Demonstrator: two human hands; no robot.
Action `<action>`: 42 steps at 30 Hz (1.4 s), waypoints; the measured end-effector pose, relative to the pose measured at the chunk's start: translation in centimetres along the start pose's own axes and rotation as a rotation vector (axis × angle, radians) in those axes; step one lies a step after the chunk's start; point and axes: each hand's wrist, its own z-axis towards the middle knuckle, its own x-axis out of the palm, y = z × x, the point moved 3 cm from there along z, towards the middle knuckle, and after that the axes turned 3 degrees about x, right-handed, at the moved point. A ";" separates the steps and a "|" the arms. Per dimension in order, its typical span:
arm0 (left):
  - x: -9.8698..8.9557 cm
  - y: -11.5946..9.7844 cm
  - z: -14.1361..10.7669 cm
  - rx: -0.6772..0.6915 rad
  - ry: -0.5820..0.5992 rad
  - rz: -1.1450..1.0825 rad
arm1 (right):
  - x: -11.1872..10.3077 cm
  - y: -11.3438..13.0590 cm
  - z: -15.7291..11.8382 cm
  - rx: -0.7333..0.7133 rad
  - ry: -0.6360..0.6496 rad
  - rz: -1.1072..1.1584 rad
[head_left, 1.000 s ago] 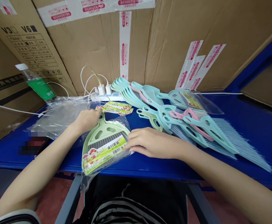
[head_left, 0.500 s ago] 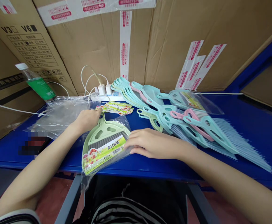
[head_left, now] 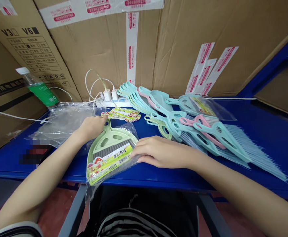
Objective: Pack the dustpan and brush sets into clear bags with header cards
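Observation:
A light green dustpan (head_left: 107,132) with a grey-bristled brush lies in a clear plastic bag (head_left: 92,191) near the table's front edge. Across the bristles sits a printed card (head_left: 120,154) with red mushrooms. My left hand (head_left: 93,127) is closed at the top of the dustpan's handle, its fingertips partly hidden. At the right side of the dustpan, my right hand (head_left: 158,151) is closed on the bag's edge beside the card, thumb below and fingers above.
Empty clear bags (head_left: 65,121) lie to the left, near a green-labelled bottle (head_left: 42,92). More printed cards (head_left: 124,114) lie behind the dustpan. To the right are piled blue, pink and green dustpans (head_left: 162,98) and brushes (head_left: 235,141). A power strip (head_left: 119,102) stands at the back.

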 end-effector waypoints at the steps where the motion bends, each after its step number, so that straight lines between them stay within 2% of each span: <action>1: 0.1 0.1 0.1 0.002 -0.004 -0.002 | 0.0 0.0 0.0 0.000 -0.001 0.003; 8: 0.6 0.4 0.2 0.019 -0.036 -0.003 | -0.1 0.1 -0.1 0.002 -0.009 -0.001; 16: -0.1 -0.1 -0.1 0.009 0.018 0.033 | 0.0 0.0 -0.1 -0.002 -0.002 0.015; 31: -0.2 0.0 -0.1 0.007 -0.008 -0.012 | 0.0 -0.1 -0.2 0.020 0.004 0.038; 42: -0.1 -0.1 0.0 0.006 0.021 0.009 | 0.0 -0.1 -0.3 0.060 0.041 0.012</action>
